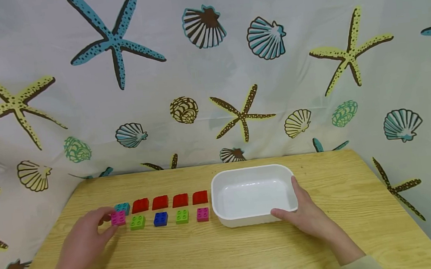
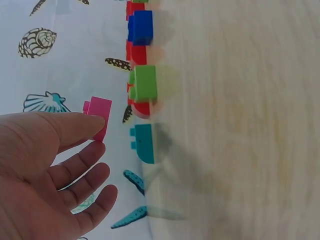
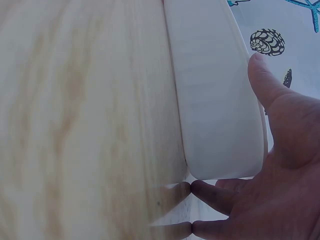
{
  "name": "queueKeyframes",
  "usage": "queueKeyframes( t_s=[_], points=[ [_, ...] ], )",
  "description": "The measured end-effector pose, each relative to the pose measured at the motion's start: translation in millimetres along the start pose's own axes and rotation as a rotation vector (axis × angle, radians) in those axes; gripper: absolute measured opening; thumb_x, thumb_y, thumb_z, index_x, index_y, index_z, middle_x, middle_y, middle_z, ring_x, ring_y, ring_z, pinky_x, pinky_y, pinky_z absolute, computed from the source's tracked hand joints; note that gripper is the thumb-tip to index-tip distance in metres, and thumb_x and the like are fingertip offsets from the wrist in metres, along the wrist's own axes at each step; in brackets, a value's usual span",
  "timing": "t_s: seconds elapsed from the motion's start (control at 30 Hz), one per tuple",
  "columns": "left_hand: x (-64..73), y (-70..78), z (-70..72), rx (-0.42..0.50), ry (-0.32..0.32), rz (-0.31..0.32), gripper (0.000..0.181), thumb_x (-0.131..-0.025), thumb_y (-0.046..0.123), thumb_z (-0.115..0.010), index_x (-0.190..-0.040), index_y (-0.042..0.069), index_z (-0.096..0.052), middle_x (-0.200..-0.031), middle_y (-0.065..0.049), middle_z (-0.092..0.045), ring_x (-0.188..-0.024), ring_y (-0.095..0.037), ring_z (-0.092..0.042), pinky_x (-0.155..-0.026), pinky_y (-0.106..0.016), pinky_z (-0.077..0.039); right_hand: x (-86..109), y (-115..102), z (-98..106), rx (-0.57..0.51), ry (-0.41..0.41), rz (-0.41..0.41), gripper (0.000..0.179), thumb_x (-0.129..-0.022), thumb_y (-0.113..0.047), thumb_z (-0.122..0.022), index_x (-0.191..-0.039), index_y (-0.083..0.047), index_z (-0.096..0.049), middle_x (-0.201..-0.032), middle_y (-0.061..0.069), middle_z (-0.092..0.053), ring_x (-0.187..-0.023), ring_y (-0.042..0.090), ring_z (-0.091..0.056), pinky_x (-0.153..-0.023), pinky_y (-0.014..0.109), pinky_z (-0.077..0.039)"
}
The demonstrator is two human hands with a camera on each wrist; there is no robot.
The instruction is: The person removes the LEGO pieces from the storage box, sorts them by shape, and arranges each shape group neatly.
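Observation:
My left hand (image 1: 86, 237) pinches a pink toy building brick (image 1: 118, 218) between thumb and forefinger, close to a teal brick (image 1: 123, 208). In the left wrist view the held brick (image 2: 100, 117) is apart from the teal one (image 2: 144, 143), and the other fingers are loosely bent. To the right of it a green brick (image 1: 137, 222) lies on the table. At the right end of a white plastic tub (image 1: 247, 221), my right hand (image 1: 307, 214) spreads around the near corner. Its thumb rests on the near rim, and its fingers lie fairly straight along the end.
Several red bricks (image 1: 160, 202) form a back row on the wooden table (image 1: 173, 260). Before them stand a blue brick (image 1: 161, 219), a second green brick (image 1: 182, 216) and another pink brick (image 1: 203, 214). A curtain (image 1: 209, 74) with sea shells and starfish hangs behind.

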State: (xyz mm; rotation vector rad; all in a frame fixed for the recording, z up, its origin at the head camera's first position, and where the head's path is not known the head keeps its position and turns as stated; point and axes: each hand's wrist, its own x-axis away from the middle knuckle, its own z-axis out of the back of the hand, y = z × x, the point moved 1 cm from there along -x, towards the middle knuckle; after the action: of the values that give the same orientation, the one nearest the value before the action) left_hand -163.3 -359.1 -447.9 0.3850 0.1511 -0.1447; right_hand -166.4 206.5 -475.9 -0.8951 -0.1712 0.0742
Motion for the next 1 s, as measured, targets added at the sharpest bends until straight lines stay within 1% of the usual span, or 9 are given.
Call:
queueKeyframes(
  t_s=[0.2, 0.33, 0.5, 0.6, 0.8, 1.0],
  points=[
    [-0.6, -14.8, -1.4, 0.012, -0.095, 0.083, 0.046, -0.102, 0.018, -0.079, -0.138, -0.006, -0.066, -0.122, -0.027, -0.074, -0.111, -0.049, -0.068, -0.090, -0.068, -0.058, -2.0, 3.5, -1.1, 0.001, 0.001, -0.001, 0.132, -0.096, -0.062, -0.081, -0.176, -0.008, 0.009, -0.180, 0.031, -0.005, -0.162, 0.054, -0.021, -0.129, 0.069, -0.023],
    [-2.2, -22.7, -4.9, 0.007, -0.144, 0.115, 0.045, -0.103, 0.017, -0.077, -0.140, -0.005, -0.064, -0.121, -0.025, -0.075, -0.109, -0.046, -0.068, -0.089, -0.066, -0.058, -2.5, 4.6, -0.9, 0.001, 0.003, -0.005, 0.132, -0.096, -0.063, -0.080, -0.176, -0.008, 0.009, -0.180, 0.031, -0.004, -0.163, 0.055, -0.020, -0.129, 0.070, -0.023],
    [-5.2, -29.7, -9.2, -0.002, -0.172, 0.115, 0.041, -0.103, 0.014, -0.078, -0.137, -0.005, -0.066, -0.110, -0.017, -0.077, -0.100, -0.038, -0.071, -0.086, -0.063, -0.058, -2.1, 4.0, -0.3, 0.004, 0.001, -0.004, 0.132, -0.096, -0.063, -0.080, -0.176, -0.008, 0.009, -0.180, 0.031, -0.004, -0.163, 0.055, -0.020, -0.128, 0.070, -0.023],
    [-6.7, -32.7, -10.5, -0.011, -0.186, 0.115, 0.041, -0.102, 0.013, -0.079, -0.136, -0.005, -0.066, -0.106, -0.014, -0.076, -0.097, -0.035, -0.072, -0.084, -0.062, -0.058, -1.8, 3.3, -0.2, 0.005, 0.002, -0.006, 0.131, -0.096, -0.062, -0.080, -0.176, -0.008, 0.009, -0.180, 0.031, -0.005, -0.162, 0.055, -0.021, -0.128, 0.071, -0.024],
    [-10.0, -33.6, -9.7, -0.025, -0.207, 0.122, 0.041, -0.102, 0.012, -0.078, -0.138, -0.003, -0.067, -0.107, -0.013, -0.077, -0.099, -0.035, -0.072, -0.085, -0.062, -0.059, -1.4, 3.5, 0.3, 0.011, 0.005, -0.002, 0.131, -0.096, -0.062, -0.080, -0.176, -0.008, 0.009, -0.180, 0.031, -0.005, -0.162, 0.054, -0.021, -0.129, 0.070, -0.023],
    [-11.5, -33.1, -9.4, -0.035, -0.231, 0.108, 0.039, -0.102, 0.011, -0.078, -0.138, -0.002, -0.068, -0.107, -0.012, -0.076, -0.097, -0.032, -0.071, -0.085, -0.062, -0.060, -1.5, 3.6, 0.3, 0.006, 0.002, -0.001, 0.131, -0.096, -0.063, -0.080, -0.176, -0.009, 0.008, -0.180, 0.030, -0.005, -0.163, 0.054, -0.020, -0.129, 0.070, -0.023]
  ],
)
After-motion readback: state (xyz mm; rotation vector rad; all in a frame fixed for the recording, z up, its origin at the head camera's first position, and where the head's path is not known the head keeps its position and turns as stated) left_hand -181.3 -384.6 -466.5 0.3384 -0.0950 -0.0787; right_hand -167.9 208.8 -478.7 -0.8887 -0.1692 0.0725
